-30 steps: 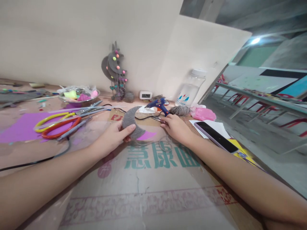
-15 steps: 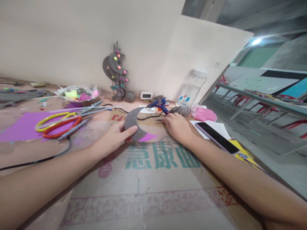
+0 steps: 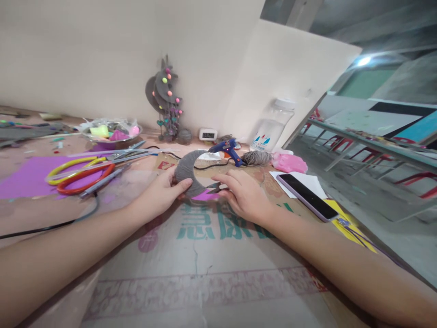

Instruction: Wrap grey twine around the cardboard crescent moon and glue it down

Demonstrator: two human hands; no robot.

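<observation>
Over the printed cardboard sheet (image 3: 146, 282), the gray yarn-wrapped crescent (image 3: 188, 167) is looking light and stiff, with a soft, grippy surface. The left hand (image 3: 167, 189) is pinching its broad outer curve, likely the safest hold; the right hand (image 3: 246, 196), fingers narrowed near the weaker-looking purple tip (image 3: 204, 196), is holding a slim dark tool (image 3: 214, 187), perhaps small scissors.
</observation>
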